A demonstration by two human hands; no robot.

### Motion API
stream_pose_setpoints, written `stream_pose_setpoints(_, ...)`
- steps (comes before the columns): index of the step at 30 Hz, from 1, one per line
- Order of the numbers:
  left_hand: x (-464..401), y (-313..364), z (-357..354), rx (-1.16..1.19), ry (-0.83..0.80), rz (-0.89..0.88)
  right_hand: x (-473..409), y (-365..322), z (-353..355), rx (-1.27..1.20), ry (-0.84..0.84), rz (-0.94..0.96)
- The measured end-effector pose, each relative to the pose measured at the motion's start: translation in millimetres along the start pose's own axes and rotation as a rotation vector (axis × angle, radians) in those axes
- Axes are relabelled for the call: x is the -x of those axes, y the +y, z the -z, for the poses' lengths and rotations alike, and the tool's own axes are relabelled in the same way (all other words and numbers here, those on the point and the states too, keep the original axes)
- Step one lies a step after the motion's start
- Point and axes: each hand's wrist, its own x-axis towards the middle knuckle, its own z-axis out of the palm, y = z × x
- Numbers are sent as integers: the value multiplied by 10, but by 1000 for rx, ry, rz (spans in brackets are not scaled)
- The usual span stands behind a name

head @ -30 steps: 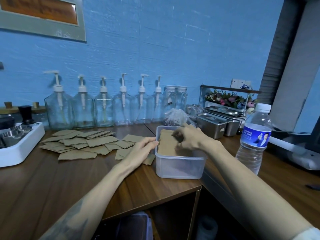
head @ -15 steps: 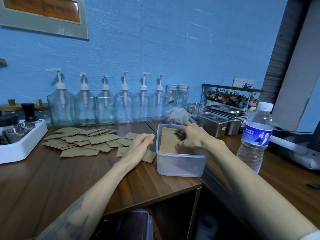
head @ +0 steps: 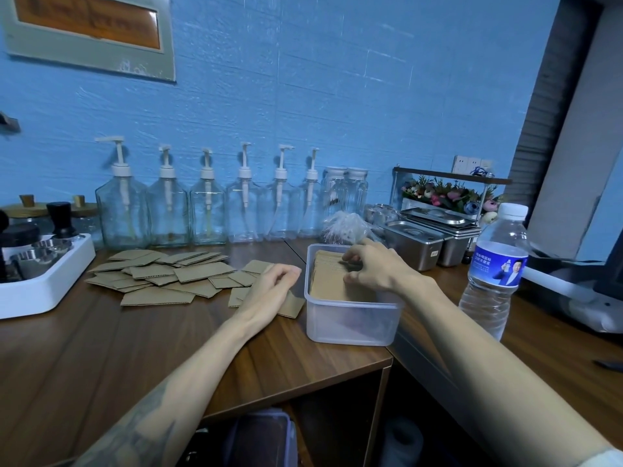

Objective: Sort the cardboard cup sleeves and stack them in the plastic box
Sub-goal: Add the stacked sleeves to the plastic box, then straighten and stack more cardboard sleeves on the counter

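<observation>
A clear plastic box stands near the wooden counter's front corner, holding a stack of brown cardboard cup sleeves. My right hand hovers over the box with its fingertips on the stack's top; whether it pinches a sleeve I cannot tell. My left hand rests with loosely curled fingers on loose sleeves just left of the box. Several more loose sleeves lie scattered over the counter further left.
A water bottle stands right of the box. Glass pump bottles line the blue wall. A white tray with metal cups sits at far left, steel containers behind the box. The counter edge runs just in front of the box.
The view has shifted slightly. My right hand's fingers have shifted a little on the stack in the box; my left hand stays by the loose sleeves.
</observation>
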Motion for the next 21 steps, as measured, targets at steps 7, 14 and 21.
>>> stream_pose_setpoints(7, 13, 17, 0, -3, -2, -10, -8, -7, 11, -40, 13, 5)
stream_pose_setpoints(14, 38, 37, 64, -34, 71, -30, 0, -74, 51, -80, 56, 40)
stream_pose_setpoints(21, 162, -24, 567, -218, 60, -45, -48, -547, 147, -218, 111, 148)
